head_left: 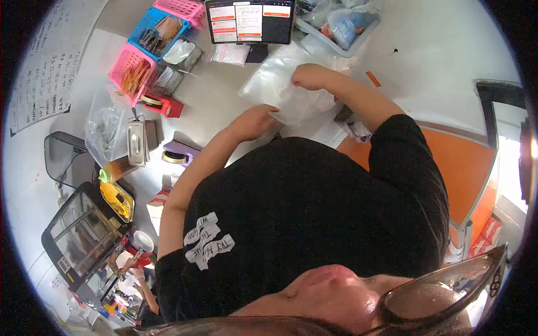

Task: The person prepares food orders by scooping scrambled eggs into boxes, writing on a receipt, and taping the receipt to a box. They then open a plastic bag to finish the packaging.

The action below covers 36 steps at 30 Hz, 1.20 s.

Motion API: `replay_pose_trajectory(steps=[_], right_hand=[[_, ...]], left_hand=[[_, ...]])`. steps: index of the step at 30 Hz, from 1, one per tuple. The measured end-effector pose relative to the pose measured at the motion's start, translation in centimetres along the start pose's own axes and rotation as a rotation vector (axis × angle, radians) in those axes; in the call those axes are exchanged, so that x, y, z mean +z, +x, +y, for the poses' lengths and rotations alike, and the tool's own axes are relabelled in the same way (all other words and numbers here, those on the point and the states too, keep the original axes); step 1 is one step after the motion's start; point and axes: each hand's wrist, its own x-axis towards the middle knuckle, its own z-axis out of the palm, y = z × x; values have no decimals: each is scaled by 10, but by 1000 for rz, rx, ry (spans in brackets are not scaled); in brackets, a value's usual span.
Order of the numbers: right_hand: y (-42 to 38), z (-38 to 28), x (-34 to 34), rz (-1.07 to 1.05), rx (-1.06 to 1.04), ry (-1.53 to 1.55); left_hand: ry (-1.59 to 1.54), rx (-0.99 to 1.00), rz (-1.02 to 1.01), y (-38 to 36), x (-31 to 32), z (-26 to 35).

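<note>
A clear, crinkled plastic bag lies in front of my body, over a stack of flat clear plastic bags on the worktop. My left hand is at its left edge, thumb and fingers pressed together on the plastic. Higher and to the right, my right hand has its fingers curled down and pinched on the upper part of the bag. Whether anything is inside the bag cannot be made out.
A tablet stands at the back, beside a grey tray of bagged items. Pink and blue baskets, a red tape dispenser and a purple one are left. A co-worker's arm shows lower left.
</note>
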Motion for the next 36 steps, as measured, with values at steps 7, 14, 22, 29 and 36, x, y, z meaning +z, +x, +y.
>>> replay_pose_trajectory(steps=[7,14,22,29,36], right_hand=[[-62,-42,-101,564,20,906],[-120,-48,-125,993,-689,2258],[-42,-156,-108,362,-618,2204],[-39,-173,-104,569,-540,1929],[-5,-200,-93,2,-573,2233]], left_hand=[[576,67,-63,33,38,-22],[-136,-63,-209,41,-8,-30],[-1586,639,254,-49,-111,77],[-1670,365,739,-152,-95,21],[-1501,274,740,-323,-31,26]])
